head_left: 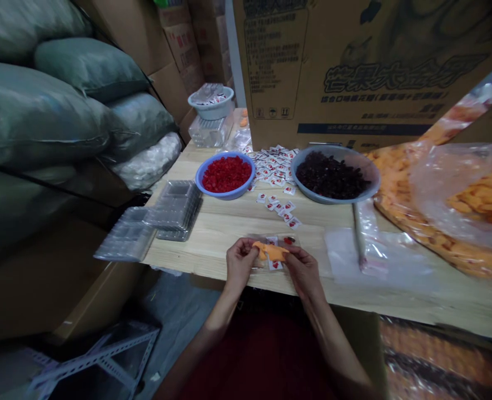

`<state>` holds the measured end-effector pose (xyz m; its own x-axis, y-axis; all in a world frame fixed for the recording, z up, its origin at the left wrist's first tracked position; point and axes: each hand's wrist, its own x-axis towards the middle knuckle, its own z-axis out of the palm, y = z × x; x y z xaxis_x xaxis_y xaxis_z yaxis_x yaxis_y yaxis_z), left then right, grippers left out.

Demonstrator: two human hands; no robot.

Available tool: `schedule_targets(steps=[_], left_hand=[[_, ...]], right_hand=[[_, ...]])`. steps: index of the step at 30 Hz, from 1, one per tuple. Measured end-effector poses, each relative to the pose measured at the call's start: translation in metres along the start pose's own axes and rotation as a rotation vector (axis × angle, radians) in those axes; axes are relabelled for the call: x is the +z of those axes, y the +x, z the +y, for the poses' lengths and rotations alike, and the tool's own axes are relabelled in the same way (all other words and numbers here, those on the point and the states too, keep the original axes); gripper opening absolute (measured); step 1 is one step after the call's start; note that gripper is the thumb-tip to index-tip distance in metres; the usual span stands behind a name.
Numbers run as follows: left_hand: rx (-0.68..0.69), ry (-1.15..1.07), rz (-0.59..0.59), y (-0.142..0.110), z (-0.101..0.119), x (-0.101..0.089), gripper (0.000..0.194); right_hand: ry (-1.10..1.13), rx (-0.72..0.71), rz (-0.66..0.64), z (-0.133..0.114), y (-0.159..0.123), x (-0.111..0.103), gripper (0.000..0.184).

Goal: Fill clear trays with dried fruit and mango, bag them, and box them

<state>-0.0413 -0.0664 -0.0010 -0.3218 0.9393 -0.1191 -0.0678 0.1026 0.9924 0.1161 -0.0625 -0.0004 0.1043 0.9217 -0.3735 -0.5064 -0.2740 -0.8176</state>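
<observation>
Near the table's front edge, my left hand (240, 258) and my right hand (304, 269) pinch the two ends of a soft-looking orange piece (274, 253). I cannot tell whether it is one piece or two side by side. Below it lies a clear plastic tray (256, 268), partly covered by my hands. Inside the tray are small white packets with red print (275, 265) and a red and dark bit (289, 240). More printed packets (287, 207) are scattered just beyond.
Beyond my hands stand a blue bowl of red pieces (226, 196) and a bowl of dark pieces (338, 199). Stacked clear trays (178, 208) sit left. To the right are plastic bags (341, 258) and a large bag of orange pieces (429, 222). A big carton (279, 72) stands behind.
</observation>
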Motion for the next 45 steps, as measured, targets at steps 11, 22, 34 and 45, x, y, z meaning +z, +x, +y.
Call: schedule_targets(steps=[11, 22, 34, 45], left_hand=[[-0.04, -0.042, 0.02, -0.002, 0.002, 0.0, 0.02], [-0.055, -0.086, 0.073, 0.003, 0.003, -0.004, 0.024], [-0.114, -0.092, -0.051, 0.001, 0.018, 0.0, 0.021], [-0.251, -0.08, -0.563, -0.003, 0.028, 0.002, 0.031]], right_hand=[[0.006, -0.022, 0.022, 0.006, 0.004, -0.016, 0.019], [0.01, -0.017, 0.018, 0.006, 0.007, -0.022, 0.019], [0.044, 0.073, -0.046, -0.012, 0.007, -0.019, 0.026], [-0.169, -0.047, -0.26, -0.008, 0.001, -0.021, 0.023]])
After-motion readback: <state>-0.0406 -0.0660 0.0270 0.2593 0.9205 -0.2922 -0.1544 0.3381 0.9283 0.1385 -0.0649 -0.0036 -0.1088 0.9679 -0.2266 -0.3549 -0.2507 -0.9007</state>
